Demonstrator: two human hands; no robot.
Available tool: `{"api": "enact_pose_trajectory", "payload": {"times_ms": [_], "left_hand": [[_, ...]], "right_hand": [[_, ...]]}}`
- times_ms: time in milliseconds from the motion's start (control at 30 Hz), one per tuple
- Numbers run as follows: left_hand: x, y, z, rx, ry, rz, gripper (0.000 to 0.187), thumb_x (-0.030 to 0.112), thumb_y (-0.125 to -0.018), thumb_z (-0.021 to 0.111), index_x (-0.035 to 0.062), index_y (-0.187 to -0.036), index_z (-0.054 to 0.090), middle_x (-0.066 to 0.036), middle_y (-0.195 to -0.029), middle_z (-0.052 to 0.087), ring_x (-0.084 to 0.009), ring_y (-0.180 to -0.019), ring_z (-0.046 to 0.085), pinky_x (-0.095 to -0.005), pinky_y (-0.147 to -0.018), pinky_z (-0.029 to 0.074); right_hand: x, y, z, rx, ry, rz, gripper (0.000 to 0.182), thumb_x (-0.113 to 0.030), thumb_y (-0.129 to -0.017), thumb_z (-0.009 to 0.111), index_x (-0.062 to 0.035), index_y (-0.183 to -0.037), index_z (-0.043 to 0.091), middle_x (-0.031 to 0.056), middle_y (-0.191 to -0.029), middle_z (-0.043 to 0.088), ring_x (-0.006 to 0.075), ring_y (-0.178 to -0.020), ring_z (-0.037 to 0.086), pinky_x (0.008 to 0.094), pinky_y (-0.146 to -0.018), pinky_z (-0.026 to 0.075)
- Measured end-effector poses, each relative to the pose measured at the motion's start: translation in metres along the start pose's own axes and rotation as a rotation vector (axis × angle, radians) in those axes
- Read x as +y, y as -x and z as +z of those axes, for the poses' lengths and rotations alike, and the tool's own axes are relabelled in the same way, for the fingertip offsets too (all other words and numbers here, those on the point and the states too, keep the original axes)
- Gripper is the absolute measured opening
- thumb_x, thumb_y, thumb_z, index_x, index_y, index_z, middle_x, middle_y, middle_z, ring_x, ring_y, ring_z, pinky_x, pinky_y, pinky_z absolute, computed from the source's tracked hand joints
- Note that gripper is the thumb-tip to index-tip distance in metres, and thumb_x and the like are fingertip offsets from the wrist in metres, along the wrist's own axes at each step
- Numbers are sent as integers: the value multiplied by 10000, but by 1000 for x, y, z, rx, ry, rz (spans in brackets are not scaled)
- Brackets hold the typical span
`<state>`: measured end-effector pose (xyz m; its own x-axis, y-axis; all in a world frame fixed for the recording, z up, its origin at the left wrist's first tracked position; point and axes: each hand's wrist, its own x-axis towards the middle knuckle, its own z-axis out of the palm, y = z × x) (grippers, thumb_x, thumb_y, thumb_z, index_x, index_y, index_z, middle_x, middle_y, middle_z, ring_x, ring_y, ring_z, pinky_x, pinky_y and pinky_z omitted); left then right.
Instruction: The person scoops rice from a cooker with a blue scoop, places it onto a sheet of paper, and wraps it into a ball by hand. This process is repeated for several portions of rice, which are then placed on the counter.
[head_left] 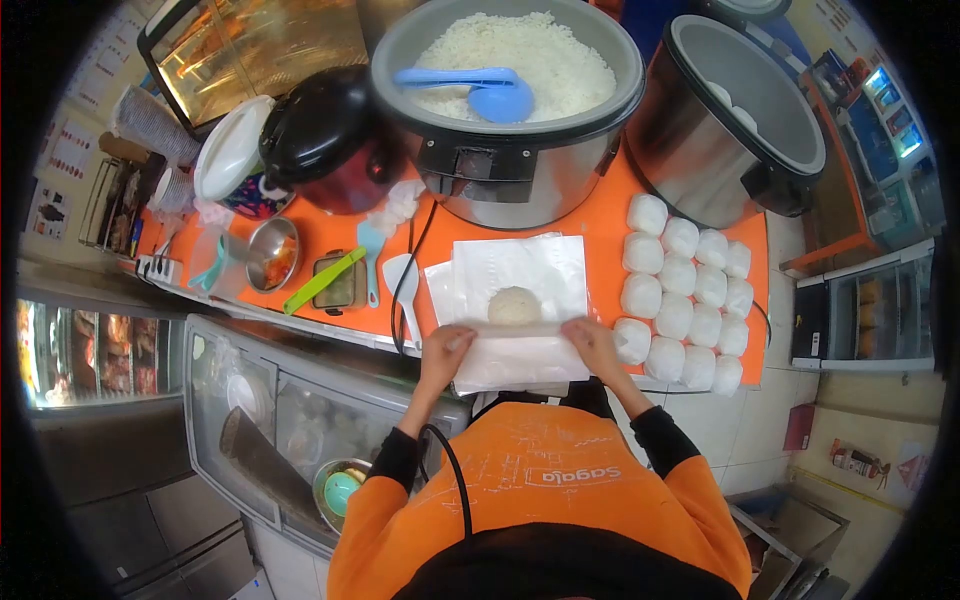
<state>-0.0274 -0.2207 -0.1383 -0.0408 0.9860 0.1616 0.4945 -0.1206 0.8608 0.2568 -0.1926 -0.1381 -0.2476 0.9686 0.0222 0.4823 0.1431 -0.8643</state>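
Note:
A rounded mound of rice (pixel 514 305) rests on white wrapping paper (pixel 545 262) at the orange counter's front edge. My left hand (pixel 446 352) pinches the near edge of the top sheet at its left corner. At the right corner, my right hand (pixel 592 346) pinches the same edge. Between both hands the edge is raised and stretched straight, just in front of the rice. More sheets lie beneath. Beside my right hand are several white wrapped rice packets (pixel 675 316) in rows. Left of the paper lies a white spatula (pixel 403 288).
Behind the paper stands a large rice cooker (pixel 500 190) holding rice and a blue scoop (pixel 500 98). Another open cooker (pixel 680 130) contains white packets. Leftward are a steel bowl (pixel 272 254), green tongs (pixel 325 281), a small container (pixel 341 285) and a black cable (pixel 412 265).

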Motion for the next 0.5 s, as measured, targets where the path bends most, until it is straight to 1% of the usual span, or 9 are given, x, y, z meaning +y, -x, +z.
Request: {"api": "enact_pose_trajectory", "payload": {"times_ms": [67,100,133,167,233,267,367,467,500], "left_hand": [[-12,-14,17,109,89,-196,122,107,-806,621,-14,-812,636,-150,-713,631,-212,-646,617,-285,-584,452],[-18,-21,26,164,133,-294,123,106,-810,611,-15,-806,630,-162,-691,619,-216,-624,617,-280,-565,448],[-17,-27,35,160,-67,-301,132,130,-830,585,-2,-838,588,-165,-623,591,-242,-526,594,-319,-480,436],[-23,-27,42,141,-259,-201,126,134,-832,582,11,-857,570,-163,-611,587,-256,-515,589,-336,-476,438],[-32,-34,51,100,-643,10,128,144,-835,576,39,-894,533,-158,-588,577,-284,-491,577,-369,-467,444],[-36,-35,55,31,-718,-120,153,172,-835,572,75,-923,493,-172,-638,583,-307,-536,586,-404,-493,456],[-26,-30,50,142,-587,-197,142,199,-858,554,72,-900,506,-138,-714,597,-251,-663,621,-394,-584,477],[8,-16,51,790,-122,-49,130,170,-866,542,50,-886,498,-105,-794,588,-248,-763,593,-386,-673,469],[7,-4,52,738,297,-454,131,149,-856,550,45,-912,493,-96,-840,571,-230,-810,571,-376,-704,458]], "right_hand": [[6,-14,17,193,54,76,141,-163,-852,559,-30,-853,606,146,-851,629,310,-728,613,382,-639,475],[5,-21,23,197,190,70,139,-166,-857,551,-36,-871,598,148,-837,628,304,-708,615,385,-623,473],[3,-29,29,202,325,62,139,-169,-862,544,-42,-890,591,151,-823,627,298,-689,617,387,-606,471],[2,-35,32,209,461,51,140,-172,-867,537,-47,-908,584,153,-809,626,291,-669,619,389,-590,469],[12,-40,40,175,565,31,129,-172,-862,540,-65,-930,566,143,-856,617,284,-692,621,385,-562,464],[18,-41,42,157,617,25,127,-171,-860,542,-74,-941,558,137,-879,613,281,-704,621,382,-547,462],[12,-39,33,200,549,67,151,-153,-845,548,-92,-983,550,114,-991,568,284,-865,596,390,-640,457],[4,-28,24,264,541,-96,234,-136,-828,557,-71,-1051,532,102,-1121,508,302,-1053,503,416,-818,407],[2,-26,27,262,451,-159,269,-132,-823,561,-61,-1079,519,106,-1130,506,303,-1089,475,423,-864,371]]}}
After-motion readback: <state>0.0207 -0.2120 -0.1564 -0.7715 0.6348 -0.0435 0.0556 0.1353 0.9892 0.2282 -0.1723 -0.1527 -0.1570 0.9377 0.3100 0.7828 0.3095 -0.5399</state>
